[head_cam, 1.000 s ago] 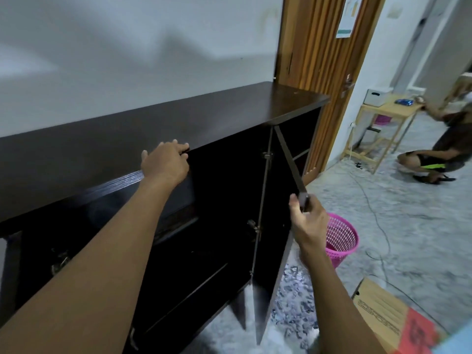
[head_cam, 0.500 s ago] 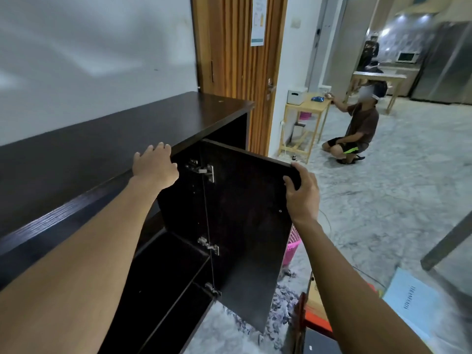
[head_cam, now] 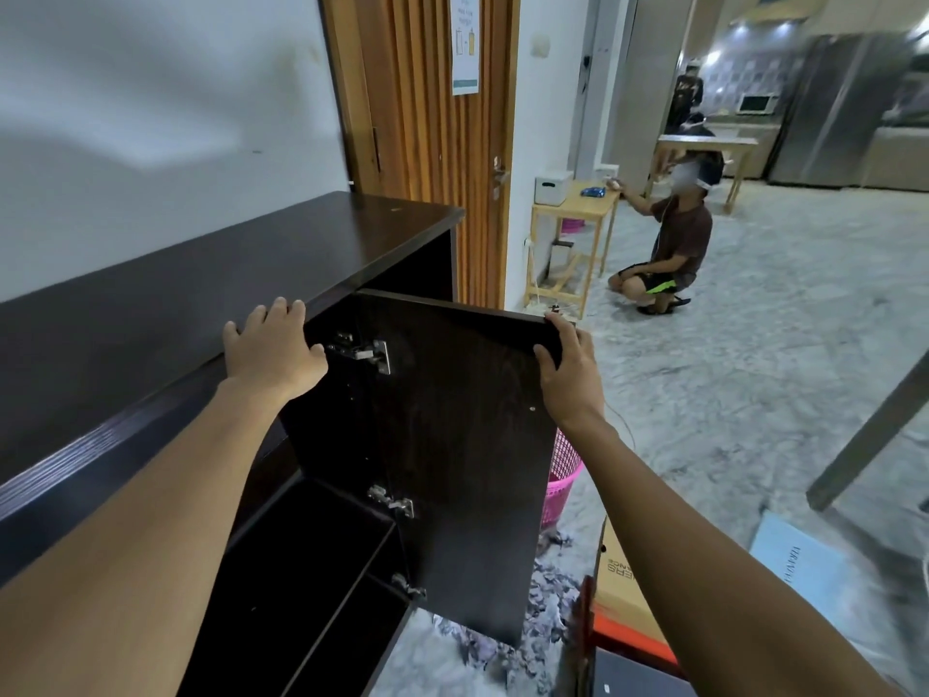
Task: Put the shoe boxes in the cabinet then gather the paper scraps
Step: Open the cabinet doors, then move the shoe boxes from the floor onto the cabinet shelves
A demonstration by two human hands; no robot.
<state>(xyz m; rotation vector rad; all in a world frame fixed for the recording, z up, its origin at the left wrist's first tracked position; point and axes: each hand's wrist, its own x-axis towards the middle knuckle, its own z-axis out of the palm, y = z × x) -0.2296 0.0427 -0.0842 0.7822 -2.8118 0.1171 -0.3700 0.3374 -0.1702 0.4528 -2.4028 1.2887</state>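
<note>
**Head view: cabinet door stands wide open, boxes wait on the floor**

The right hand (head_cam: 568, 374) grips the top outer corner of the door (head_cam: 452, 445). Its fingers curl over the top edge and the thumb presses on the inner face. The left hand (head_cam: 271, 354) lies loose on the front edge of the cabinet (head_cam: 201, 294) top, with its fingers laid flat and holding nothing.

The door stands well out from the cabinet. To do this step well, I think the person should hold the door open by its corner and not lean on it, because it hangs on only three small hinges (head_cam: 372, 354). The left hand can steady the top while the door is pushed out of the way.

The cabinet is dark brown wood with a fine grain, smooth and flat, with sharp square edges. The hinges are shiny metal. Inside, it looks dark, with a thin flat shelf (head_cam: 347, 586) and nothing on it that I can see.

The shoe boxes are not in yet. An orange shoe box (head_cam: 628, 596) made of stiff card sits on the floor (head_cam: 754, 394) near the door, and a pale blue box (head_cam: 799, 560) lies further right. The paper scraps (head_cam: 548, 616) are small, crumpled grey bits in a heap below the door, just beside a pink basket (head_cam: 563, 485) with holes in its wall.
</note>
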